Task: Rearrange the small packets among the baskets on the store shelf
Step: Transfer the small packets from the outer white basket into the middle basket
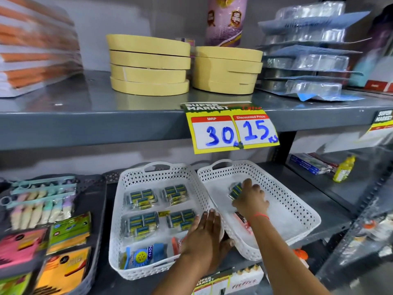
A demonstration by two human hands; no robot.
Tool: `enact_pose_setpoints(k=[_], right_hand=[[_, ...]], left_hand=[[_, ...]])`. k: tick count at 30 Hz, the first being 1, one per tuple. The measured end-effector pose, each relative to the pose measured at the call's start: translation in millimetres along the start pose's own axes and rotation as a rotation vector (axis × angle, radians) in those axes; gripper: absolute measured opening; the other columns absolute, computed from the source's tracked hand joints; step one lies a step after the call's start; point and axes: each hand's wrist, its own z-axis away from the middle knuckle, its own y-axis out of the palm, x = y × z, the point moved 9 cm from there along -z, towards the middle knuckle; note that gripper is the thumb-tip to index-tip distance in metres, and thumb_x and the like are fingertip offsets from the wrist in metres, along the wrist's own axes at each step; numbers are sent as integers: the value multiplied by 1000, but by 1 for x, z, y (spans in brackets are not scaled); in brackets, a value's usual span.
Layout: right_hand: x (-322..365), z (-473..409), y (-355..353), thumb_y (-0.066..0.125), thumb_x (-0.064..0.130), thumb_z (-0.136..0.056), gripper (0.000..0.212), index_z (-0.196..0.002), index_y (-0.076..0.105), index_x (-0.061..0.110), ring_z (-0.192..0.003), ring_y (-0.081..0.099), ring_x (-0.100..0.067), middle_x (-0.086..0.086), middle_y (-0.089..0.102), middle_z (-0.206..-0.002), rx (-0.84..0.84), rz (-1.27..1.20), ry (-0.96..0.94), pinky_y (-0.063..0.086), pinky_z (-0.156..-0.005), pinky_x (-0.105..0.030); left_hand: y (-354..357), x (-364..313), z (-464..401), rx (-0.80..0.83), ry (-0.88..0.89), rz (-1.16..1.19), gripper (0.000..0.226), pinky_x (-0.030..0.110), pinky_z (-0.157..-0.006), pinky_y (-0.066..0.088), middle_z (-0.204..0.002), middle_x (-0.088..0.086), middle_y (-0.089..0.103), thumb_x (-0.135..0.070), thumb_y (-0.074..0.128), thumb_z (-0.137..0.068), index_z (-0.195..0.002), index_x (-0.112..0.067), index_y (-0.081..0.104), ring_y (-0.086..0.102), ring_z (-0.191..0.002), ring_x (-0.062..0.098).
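Observation:
Two white perforated baskets stand side by side on the lower shelf. The left basket (136,179) holds several clear packets of blue-and-yellow items (141,198) and a blue packet (144,255) at its front. The right basket (297,209) is tilted and nearly bare. My right hand (251,201) reaches into it and grips one small blue-and-yellow packet (236,190). My left hand (204,237) lies flat with fingers together on the rims where both baskets meet, holding them there.
A dark tray (91,209) with stationery packs sits at the left. A yellow price tag (231,128) hangs from the upper shelf edge. Tape rolls (148,64) are stacked above. A yellow bottle (344,169) stands at the right.

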Motion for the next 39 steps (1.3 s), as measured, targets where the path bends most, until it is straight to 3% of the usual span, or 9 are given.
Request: enact_pose_setpoints(k=[5, 8, 11, 17, 22, 27, 31, 35, 39], right_hand=[[80, 9, 13, 70, 12, -68, 58, -119, 43, 10, -112, 51, -36, -16, 51, -119, 149, -223, -292, 48, -87, -40], [111, 26, 44, 67, 5, -67, 54, -117, 45, 10, -110, 52, -36, -18, 52, -118, 281, -164, -441, 50, -87, -41], [126, 43, 81, 62, 3, -71, 54, -121, 45, 10, -113, 54, -35, -18, 53, -122, 390, 64, -566, 47, -91, -37], [135, 56, 119, 49, -9, -78, 45, -120, 48, 6, -115, 53, -33, -21, 53, -127, 514, 187, -659, 42, -80, -33], [134, 56, 125, 48, -10, -80, 44, -121, 49, 5, -118, 52, -33, -19, 52, -129, 521, 195, -676, 46, -94, -37], [124, 38, 90, 59, -7, -72, 49, -117, 53, 11, -115, 52, -28, -11, 49, -128, 412, -111, -567, 45, -87, -26], [70, 12, 44, 59, 4, -76, 45, -119, 49, 13, -110, 55, -31, -11, 49, -127, 124, -343, -330, 46, -81, -30], [4, -4, 41, 70, 25, -75, 67, -133, 41, 9, -123, 49, -34, -17, 47, -133, 169, -364, -41, 46, -101, -40], [-49, -7, 43, 63, 32, -77, 69, -135, 34, 11, -133, 34, -33, -17, 43, -139, 235, -86, 141, 36, -107, -46]], left_hand=[[-4, 44, 23, -47, -151, -3, 78, 36, -118, -7, -159, 12, -8, -55, 20, -92, -147, -8, -8, -5, -146, 25], [-7, 72, 45, -103, -239, 17, 84, 34, -117, -9, -159, 10, -8, -62, 20, -89, -147, -8, -9, -7, -146, 23], [-5, 91, 63, -127, -299, 52, 91, 32, -115, -12, -159, 8, -9, -69, 16, -85, -146, -8, -11, -8, -146, 20], [3, 106, 77, -100, -349, 77, 97, 33, -114, -14, -158, 8, -14, -76, 11, -80, -145, -8, -16, -11, -146, 18], [4, 105, 77, -99, -344, 102, 96, 31, -112, -16, -157, 6, -17, -76, 8, -79, -144, -11, -18, -13, -145, 17], [-1, 95, 64, -66, -308, 155, 89, 32, -112, -17, -157, 3, -20, -69, 17, -85, -144, -13, -19, -18, -144, 16], [-5, 57, 33, -44, -191, 121, 89, 34, -114, -16, -158, 6, -15, -67, 23, -86, -146, -11, -13, -15, -145, 20], [1, 11, 5, 34, -31, 109, 89, 33, -114, -16, -158, 6, -15, -67, 22, -86, -146, -11, -12, -16, -145, 19], [9, -18, -8, 95, 72, 67, 93, 36, -116, -14, -158, 7, -17, -73, 14, -82, -147, -12, -11, -17, -145, 20]])
